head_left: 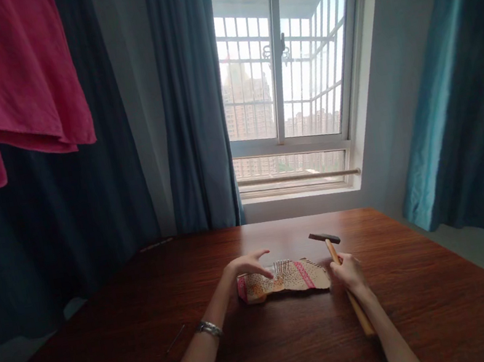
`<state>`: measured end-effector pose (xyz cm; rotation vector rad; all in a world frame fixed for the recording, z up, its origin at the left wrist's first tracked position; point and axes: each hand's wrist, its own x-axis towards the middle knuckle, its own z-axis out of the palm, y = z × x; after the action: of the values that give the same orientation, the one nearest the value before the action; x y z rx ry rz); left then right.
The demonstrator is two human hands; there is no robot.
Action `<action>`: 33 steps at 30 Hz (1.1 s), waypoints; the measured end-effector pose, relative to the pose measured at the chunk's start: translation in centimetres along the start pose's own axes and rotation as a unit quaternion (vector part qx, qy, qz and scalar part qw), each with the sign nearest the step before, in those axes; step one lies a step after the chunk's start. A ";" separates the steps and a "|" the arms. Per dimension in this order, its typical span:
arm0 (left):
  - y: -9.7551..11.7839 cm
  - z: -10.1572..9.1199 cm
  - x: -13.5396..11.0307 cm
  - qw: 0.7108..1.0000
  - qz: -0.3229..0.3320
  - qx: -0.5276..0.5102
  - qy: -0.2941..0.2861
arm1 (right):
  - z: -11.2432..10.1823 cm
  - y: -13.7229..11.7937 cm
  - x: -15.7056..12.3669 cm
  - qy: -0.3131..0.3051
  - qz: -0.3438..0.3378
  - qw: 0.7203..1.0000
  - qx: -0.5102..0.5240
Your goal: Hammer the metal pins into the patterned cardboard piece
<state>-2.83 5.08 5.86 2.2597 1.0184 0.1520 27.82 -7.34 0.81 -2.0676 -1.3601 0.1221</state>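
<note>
My right hand [350, 272] is closed round the wooden handle of a hammer [359, 311], whose dark metal head is raised at the far end of the grip. A worn board [294, 280], dotted with many small holes and crossed by pink bands, lies on the table between my hands. Several nails [282, 265] stand upright in a row near its back edge. Over the board's left part is my left hand [250, 264], thumb and fingers apart, with nothing seen in it. Whether it touches the board I cannot tell.
The brown wooden table [272, 350] stretches toward the window [277, 75]. A thin metal rod [175, 339] lies left of my left forearm, and another thin strip [156, 245] is at the far left edge. Blue curtains [193, 102] and a pink cloth [6, 91] hang around.
</note>
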 end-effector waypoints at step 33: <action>0.9 1.7 -0.4 0.978 -0.101 0.164 -0.079 | 1.8 -0.5 -1.5 -0.070 0.032 0.981 -0.176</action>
<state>-1.95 3.49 5.17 2.3911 1.2511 -0.2989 26.02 -7.67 -0.69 -2.4373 -1.4865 0.0573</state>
